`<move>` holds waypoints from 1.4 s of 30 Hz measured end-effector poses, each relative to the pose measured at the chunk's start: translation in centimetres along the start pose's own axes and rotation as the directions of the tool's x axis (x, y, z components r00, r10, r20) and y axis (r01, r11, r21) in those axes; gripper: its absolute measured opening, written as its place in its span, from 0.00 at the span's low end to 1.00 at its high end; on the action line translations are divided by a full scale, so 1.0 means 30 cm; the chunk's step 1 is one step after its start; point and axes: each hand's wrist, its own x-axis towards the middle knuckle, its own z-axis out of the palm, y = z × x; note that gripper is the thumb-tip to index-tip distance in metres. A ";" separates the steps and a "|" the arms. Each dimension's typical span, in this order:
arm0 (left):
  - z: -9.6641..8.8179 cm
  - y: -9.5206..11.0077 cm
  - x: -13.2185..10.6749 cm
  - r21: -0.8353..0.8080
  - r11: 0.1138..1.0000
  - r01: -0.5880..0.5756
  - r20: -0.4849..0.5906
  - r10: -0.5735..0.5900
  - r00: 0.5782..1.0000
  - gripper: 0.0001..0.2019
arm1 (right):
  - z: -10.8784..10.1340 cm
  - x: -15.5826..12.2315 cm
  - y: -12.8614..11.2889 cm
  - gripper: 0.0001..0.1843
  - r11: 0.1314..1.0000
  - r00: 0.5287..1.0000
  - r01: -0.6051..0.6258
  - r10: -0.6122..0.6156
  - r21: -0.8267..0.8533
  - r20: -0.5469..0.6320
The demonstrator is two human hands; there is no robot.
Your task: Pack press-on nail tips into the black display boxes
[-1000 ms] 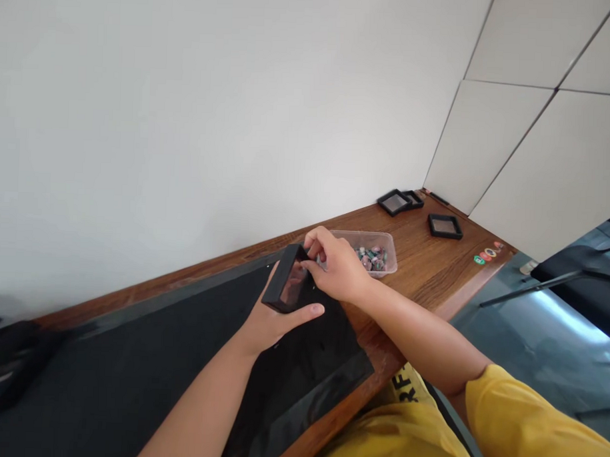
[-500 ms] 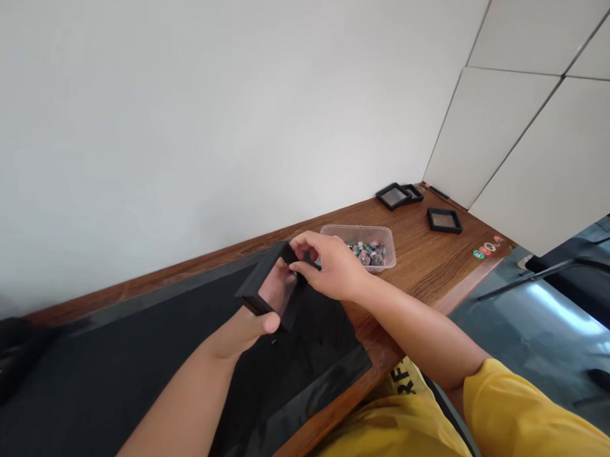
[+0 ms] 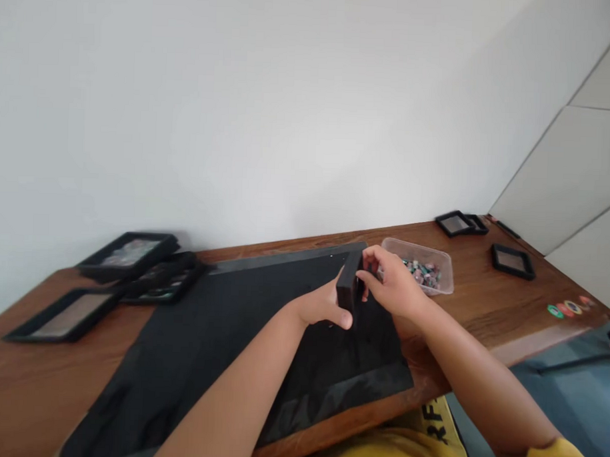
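Note:
A small black frame box (image 3: 349, 287) stands on edge above the black mat (image 3: 221, 339), held between both hands. My left hand (image 3: 322, 308) grips it from the left, thumb wrapped round its lower corner. My right hand (image 3: 396, 285) pinches its upper right side with closed fingers. Just behind my right hand sits a clear plastic tub (image 3: 424, 266) with several small coloured stones.
Larger black frame boxes (image 3: 129, 249) and a flat one (image 3: 64, 313) lie at the table's left end. Three small black frames (image 3: 455, 224) (image 3: 513, 260) rest at the far right. Coloured stickers (image 3: 565, 308) mark the right edge of the wooden table (image 3: 482, 308).
The view has swung left, bringing the left-hand frames into sight. The box has been turned from lying open-faced in my left palm to standing on edge between both hands.

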 end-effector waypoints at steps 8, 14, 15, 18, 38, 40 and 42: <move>0.030 0.033 0.028 -0.029 0.992 0.126 0.183 -0.118 0.976 0.52 | -0.012 -0.004 0.012 0.02 0.998 1.000 0.004 -0.003 -0.056 0.024; 0.048 0.043 0.035 -0.100 0.986 0.132 0.187 -0.111 0.976 0.50 | -0.015 -0.005 0.017 0.03 0.995 1.000 0.014 -0.015 -0.098 -0.009; 0.051 0.049 0.037 -0.106 0.986 0.127 0.195 -0.105 0.975 0.50 | -0.016 -0.007 0.017 0.04 0.994 1.000 0.015 -0.017 -0.110 -0.014; 0.057 0.076 0.040 -0.106 0.988 0.110 0.235 -0.083 0.968 0.51 | -0.018 -0.014 0.011 0.04 0.991 1.000 -0.001 -0.003 -0.134 -0.030; 0.050 0.042 0.044 -0.164 0.961 0.223 0.226 -0.184 0.957 0.53 | -0.017 -0.010 0.036 0.03 0.993 0.992 -0.050 0.037 0.105 0.125; 0.058 0.049 0.044 -0.127 0.968 0.216 0.191 -0.190 0.963 0.52 | -0.016 -0.013 0.035 0.03 0.998 0.996 -0.034 0.030 0.048 0.089; 0.073 0.060 0.044 -0.057 0.981 0.183 0.105 -0.176 0.979 0.52 | -0.020 -0.013 0.036 0.03 0.999 0.998 -0.036 0.034 0.033 0.050</move>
